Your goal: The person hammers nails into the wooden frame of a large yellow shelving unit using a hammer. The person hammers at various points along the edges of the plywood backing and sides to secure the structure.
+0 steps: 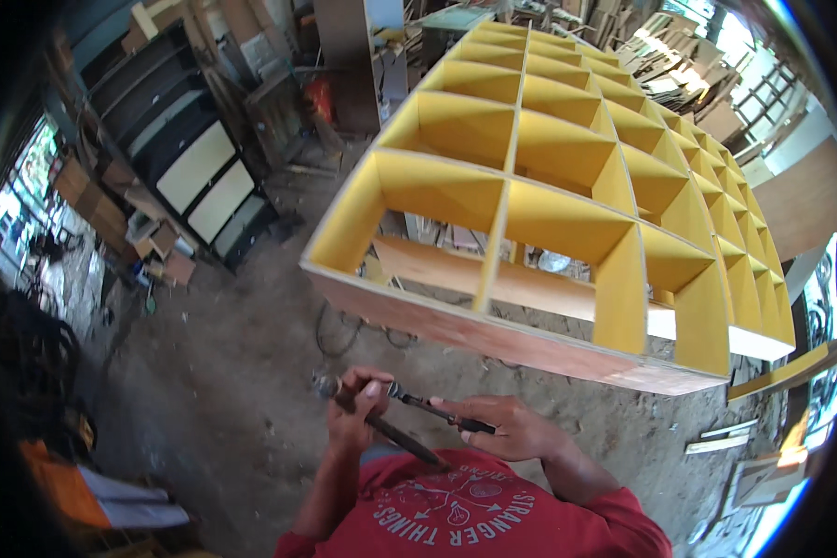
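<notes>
My left hand (353, 409), closed, grips a hammer (403, 442). Its metal head points up and left, and the dark handle slants down toward my red shirt. In my right hand (516, 426) is a pair of pincers (437, 410) with dark handles, its jaws pointing at my left fingers. The jaws are at or very near those fingertips; whether they touch, or hold anything small, I cannot tell. Just beyond both hands stands a large yellow compartmented wooden frame (509, 219), its plain reddish wood front panel (493, 327) nearest me.
A dark shelf unit (181, 139) with pale panels leans at the far left. Stacked wood scraps (684, 70) lie at the back right. Orange and white cloth (112, 493) is at the lower left. Thin wood strips (722, 438) lie on the dirt floor (223, 372) at right.
</notes>
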`<state>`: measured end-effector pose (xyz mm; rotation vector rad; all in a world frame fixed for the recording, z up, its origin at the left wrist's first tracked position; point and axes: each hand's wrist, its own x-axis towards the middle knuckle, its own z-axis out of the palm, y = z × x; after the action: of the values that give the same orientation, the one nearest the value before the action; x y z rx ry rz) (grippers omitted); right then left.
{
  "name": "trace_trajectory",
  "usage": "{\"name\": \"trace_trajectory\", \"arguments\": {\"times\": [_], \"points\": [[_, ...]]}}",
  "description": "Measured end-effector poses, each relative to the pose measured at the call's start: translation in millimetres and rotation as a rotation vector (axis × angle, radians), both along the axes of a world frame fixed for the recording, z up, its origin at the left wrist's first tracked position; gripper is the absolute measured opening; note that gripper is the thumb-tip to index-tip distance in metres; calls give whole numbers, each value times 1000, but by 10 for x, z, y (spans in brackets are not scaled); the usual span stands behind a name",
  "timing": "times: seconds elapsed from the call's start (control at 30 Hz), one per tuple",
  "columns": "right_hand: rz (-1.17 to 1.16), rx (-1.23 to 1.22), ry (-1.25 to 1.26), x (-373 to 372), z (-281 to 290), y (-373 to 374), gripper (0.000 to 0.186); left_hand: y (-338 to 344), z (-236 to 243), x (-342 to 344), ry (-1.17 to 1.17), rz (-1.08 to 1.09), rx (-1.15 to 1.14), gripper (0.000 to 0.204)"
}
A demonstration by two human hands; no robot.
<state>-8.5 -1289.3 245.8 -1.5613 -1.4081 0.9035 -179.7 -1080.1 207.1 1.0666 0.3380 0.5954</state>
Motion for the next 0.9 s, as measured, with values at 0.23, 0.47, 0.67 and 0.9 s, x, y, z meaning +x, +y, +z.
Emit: {"name": "trace_trajectory", "arguments": {"times": [0.23, 0.47, 0.67, 0.9], "points": [[-19, 28, 120, -602, -137, 1943, 69, 1721, -49, -654, -15, 229, 120, 16], [-107, -106, 332, -966, -295, 3518, 66, 3463, -125, -744, 113, 352, 188, 14], [-353, -19, 529, -763, -1190, 4487, 64, 4834, -192, -264, 130, 141, 94, 11], [-718, 99, 293, 402, -1643, 5687, 59, 6645, -641, 267, 151, 170, -12, 12]]}}
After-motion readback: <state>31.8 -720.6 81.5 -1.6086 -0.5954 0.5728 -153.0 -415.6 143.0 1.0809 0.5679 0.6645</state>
